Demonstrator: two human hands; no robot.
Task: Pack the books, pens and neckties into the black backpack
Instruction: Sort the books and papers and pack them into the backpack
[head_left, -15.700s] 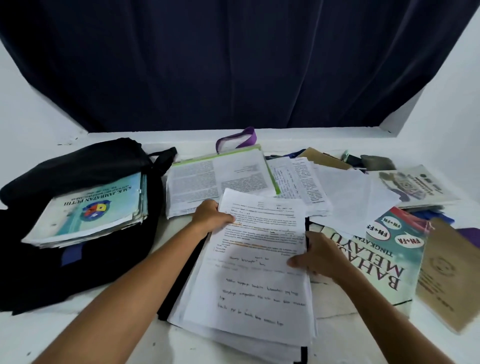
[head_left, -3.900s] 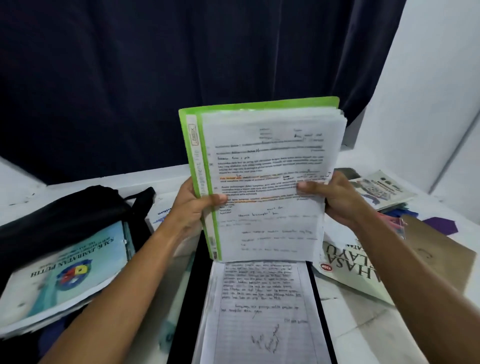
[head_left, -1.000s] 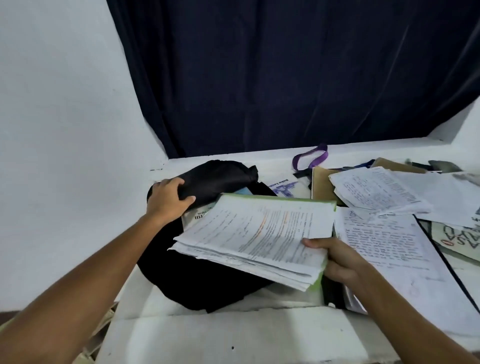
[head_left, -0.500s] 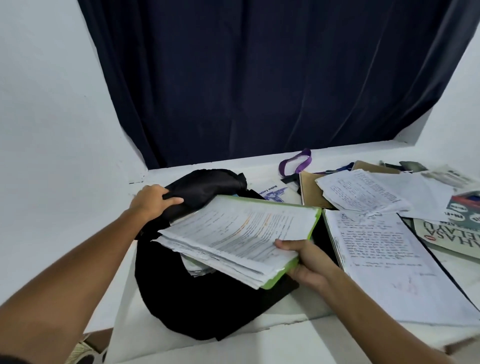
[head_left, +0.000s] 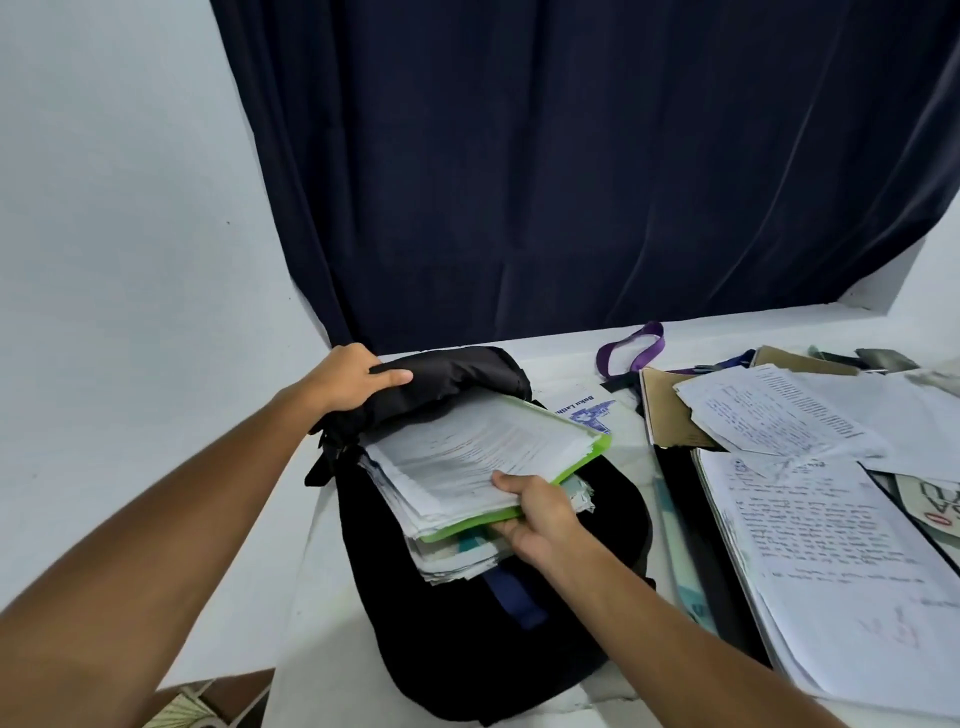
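The black backpack (head_left: 457, 623) lies open on the white worktop (head_left: 322, 571). The left hand (head_left: 353, 382) has its grip clamped on the raised flap. The right hand's (head_left: 540, 512) grip pinches a green folder (head_left: 498, 457) stuffed with printed sheets, half inside the opening atop other books (head_left: 457, 551).

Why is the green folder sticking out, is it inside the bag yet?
Partly in: green folder slides under the black backpack flap, near end still out.
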